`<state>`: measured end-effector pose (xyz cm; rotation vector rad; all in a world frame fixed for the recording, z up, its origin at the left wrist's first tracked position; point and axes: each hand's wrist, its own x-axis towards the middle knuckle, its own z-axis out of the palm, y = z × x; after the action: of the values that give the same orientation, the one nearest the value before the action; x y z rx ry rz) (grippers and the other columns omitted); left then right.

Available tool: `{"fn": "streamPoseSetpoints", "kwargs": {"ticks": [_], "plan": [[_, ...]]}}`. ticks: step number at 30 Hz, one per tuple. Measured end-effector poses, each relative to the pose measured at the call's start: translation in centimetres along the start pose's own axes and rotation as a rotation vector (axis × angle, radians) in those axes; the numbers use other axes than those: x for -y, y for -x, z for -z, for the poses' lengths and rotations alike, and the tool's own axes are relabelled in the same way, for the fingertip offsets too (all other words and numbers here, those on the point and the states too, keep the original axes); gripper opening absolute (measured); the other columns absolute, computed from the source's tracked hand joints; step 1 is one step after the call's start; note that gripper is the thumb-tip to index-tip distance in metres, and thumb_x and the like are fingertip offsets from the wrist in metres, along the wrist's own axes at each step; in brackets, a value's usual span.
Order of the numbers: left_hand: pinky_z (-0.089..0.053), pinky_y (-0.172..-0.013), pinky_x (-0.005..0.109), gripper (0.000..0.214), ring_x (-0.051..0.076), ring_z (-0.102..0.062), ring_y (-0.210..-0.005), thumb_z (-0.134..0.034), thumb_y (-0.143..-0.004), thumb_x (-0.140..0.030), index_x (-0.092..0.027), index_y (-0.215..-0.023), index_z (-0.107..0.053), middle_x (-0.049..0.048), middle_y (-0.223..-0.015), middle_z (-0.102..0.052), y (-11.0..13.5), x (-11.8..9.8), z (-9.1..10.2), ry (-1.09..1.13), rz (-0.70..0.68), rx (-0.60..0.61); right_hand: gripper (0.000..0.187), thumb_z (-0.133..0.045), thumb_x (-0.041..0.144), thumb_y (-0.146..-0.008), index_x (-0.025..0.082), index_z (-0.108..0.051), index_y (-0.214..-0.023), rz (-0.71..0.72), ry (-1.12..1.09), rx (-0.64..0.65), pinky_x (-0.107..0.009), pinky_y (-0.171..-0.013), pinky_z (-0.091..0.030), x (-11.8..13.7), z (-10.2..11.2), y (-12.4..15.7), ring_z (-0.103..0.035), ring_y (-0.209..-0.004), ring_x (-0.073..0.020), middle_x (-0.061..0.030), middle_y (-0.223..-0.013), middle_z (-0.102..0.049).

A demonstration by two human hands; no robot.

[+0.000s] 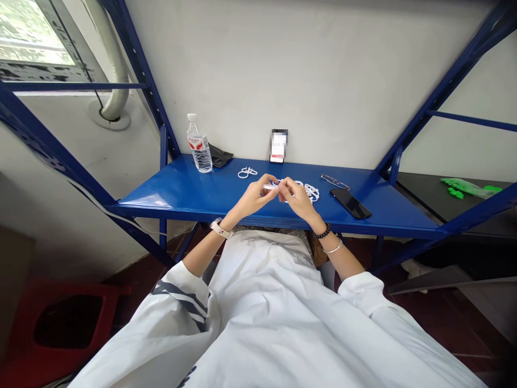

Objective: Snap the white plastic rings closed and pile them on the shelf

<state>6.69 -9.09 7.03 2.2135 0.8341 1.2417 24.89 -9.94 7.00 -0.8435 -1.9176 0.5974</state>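
Both of my hands meet above the front of the blue shelf. My left hand (254,196) pinches a small white plastic piece (269,187) that looks like a loop seen edge-on. Fingers of my right hand (298,199) are closed at the right end of the same piece, and the fingertips partly cover it. Behind my right hand lies a pile of white ring-shaped plastic pieces (312,193), partly hidden by it. A smaller group of white looped pieces (246,172) rests on the shelf, beyond and left of my left hand.
A water bottle (200,151) stands at the back left beside a black pouch (219,156). A lit phone (278,145) leans against the wall. Glasses (335,181) and a dark phone (350,203) lie to the right. Blue uprights (151,81) flank the shelf (161,188).
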Motion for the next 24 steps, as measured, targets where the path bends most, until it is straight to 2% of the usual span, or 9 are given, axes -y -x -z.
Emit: {"fn": "streamPoseSetpoints", "kwargs": {"ticks": [7, 11, 15, 17, 20, 22, 24], "plan": [[-0.03, -0.051, 0.023, 0.015, 0.009, -0.039, -0.046, -0.059, -0.086, -0.033, -0.019, -0.088, -0.059, -0.0056, -0.055, -0.051, 0.2, -0.6, -0.7, -0.106, 0.022, -0.132, 0.053, -0.05, 0.078, -0.088, 0.025, -0.046, -0.08, -0.114, -0.208, 0.074, -0.029, -0.06, -0.047, -0.4, -0.7, 0.0, -0.053, -0.057, -0.0138, 0.0033, -0.064, -0.055], [-0.029, -0.053, 0.023, 0.012, 0.009, -0.037, -0.046, -0.06, -0.082, -0.031, -0.02, -0.085, -0.058, -0.0074, -0.052, -0.045, 0.5, -0.8, -1.2, -0.168, 0.008, -0.207, 0.054, -0.053, 0.078, -0.086, 0.025, -0.041, -0.079, -0.127, -0.26, 0.107, -0.028, -0.055, -0.042, -0.6, -0.9, 0.2, -0.048, -0.055, -0.0131, 0.0045, -0.062, -0.049], [-0.029, -0.055, 0.023, 0.01, 0.009, -0.036, -0.045, -0.06, -0.082, -0.029, -0.02, -0.084, -0.057, -0.0086, -0.05, -0.039, 0.6, -1.0, -1.4, -0.218, 0.014, -0.216, 0.056, -0.051, 0.08, -0.085, 0.026, -0.039, -0.077, -0.133, -0.247, 0.081, -0.029, -0.051, -0.037, -0.7, -1.2, 0.2, -0.04, -0.051, -0.0129, 0.0056, -0.058, -0.042], [-0.03, -0.055, 0.023, 0.012, 0.01, -0.037, -0.045, -0.058, -0.087, -0.032, -0.02, -0.09, -0.057, -0.0088, -0.05, -0.039, 0.5, -0.7, -1.3, -0.207, 0.022, -0.176, 0.055, -0.05, 0.08, -0.086, 0.026, -0.04, -0.078, -0.151, -0.249, 0.075, -0.028, -0.051, -0.036, -0.8, -1.3, 0.1, -0.04, -0.051, -0.013, 0.0056, -0.058, -0.042], [-0.035, -0.056, 0.024, 0.031, 0.012, -0.045, -0.048, -0.055, -0.094, -0.041, -0.018, -0.116, -0.056, -0.0068, -0.058, -0.048, 0.1, 0.5, -0.8, -0.202, 0.041, -0.084, 0.053, -0.046, 0.078, -0.088, 0.025, -0.045, -0.081, -0.179, -0.189, 0.041, -0.028, -0.053, -0.039, -1.5, -0.7, -0.3, -0.046, -0.052, -0.0138, 0.0047, -0.059, -0.048], [-0.044, -0.064, 0.026, 0.047, 0.016, -0.058, -0.063, -0.055, -0.096, -0.046, -0.016, -0.133, -0.049, -0.0007, -0.074, -0.059, -0.2, 2.1, -0.2, -0.264, 0.069, -0.039, 0.049, -0.044, 0.072, -0.093, 0.025, -0.048, -0.082, -0.197, -0.011, -0.039, -0.028, -0.056, -0.04, -2.4, 0.2, -0.7, -0.051, -0.055, -0.0153, 0.0029, -0.06, -0.053], [-0.05, -0.081, 0.034, 0.05, 0.024, -0.065, -0.09, -0.054, -0.097, -0.046, -0.014, -0.135, -0.049, 0.0097, -0.098, -0.066, -0.3, 4.1, 0.4, -0.389, 0.119, 0.003, 0.041, -0.044, 0.06, -0.098, 0.024, -0.052, -0.082, -0.233, 0.283, -0.132, -0.028, -0.061, -0.04, -3.7, 1.5, -1.0, -0.057, -0.061, -0.0179, -0.0004, -0.064, -0.059]]}}
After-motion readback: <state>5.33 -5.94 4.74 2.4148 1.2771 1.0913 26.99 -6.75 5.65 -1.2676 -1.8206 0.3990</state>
